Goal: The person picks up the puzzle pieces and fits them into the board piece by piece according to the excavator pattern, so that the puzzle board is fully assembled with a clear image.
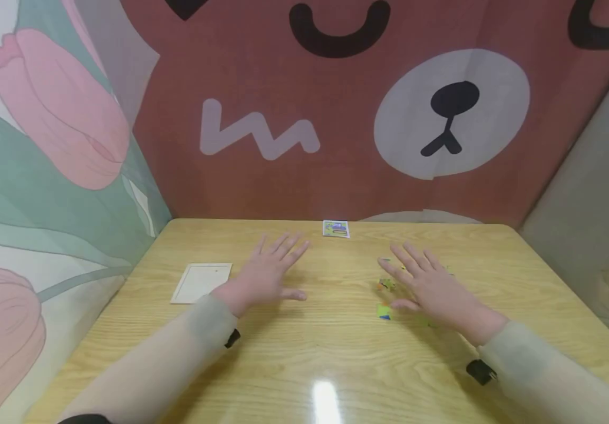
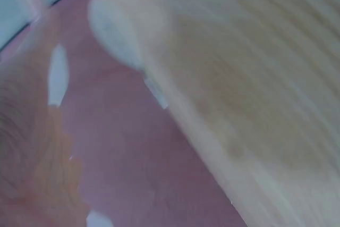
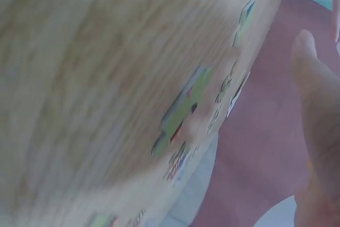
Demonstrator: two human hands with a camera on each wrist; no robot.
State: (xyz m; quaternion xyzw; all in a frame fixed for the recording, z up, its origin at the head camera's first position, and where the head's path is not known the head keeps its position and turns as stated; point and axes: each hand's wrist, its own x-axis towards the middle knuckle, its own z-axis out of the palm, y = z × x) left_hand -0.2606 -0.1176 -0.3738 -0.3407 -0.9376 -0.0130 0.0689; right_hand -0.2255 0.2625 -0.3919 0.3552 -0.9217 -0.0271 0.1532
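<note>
My left hand (image 1: 264, 275) is spread over the table to the right of a white rectangular tray-like board (image 1: 198, 284). Its fingers are straight and it holds nothing. On the other side, my right hand (image 1: 437, 291) hovers with fingers spread above several small green jigsaw pieces (image 1: 384, 311), partly hiding them. The right wrist view shows a green jigsaw piece (image 3: 183, 107) lying on the wood, with others scattered beyond it, apart from the hand. Only part of the left hand (image 2: 32, 131) appears in the left wrist view, which is blurred.
A small printed picture card (image 1: 336, 229) lies at the back edge of the wooden table (image 1: 304, 365). Behind it rises a red wall covering (image 1: 262, 188) with a bear's face. A flower-patterned wall (image 1: 71, 235) borders the left side.
</note>
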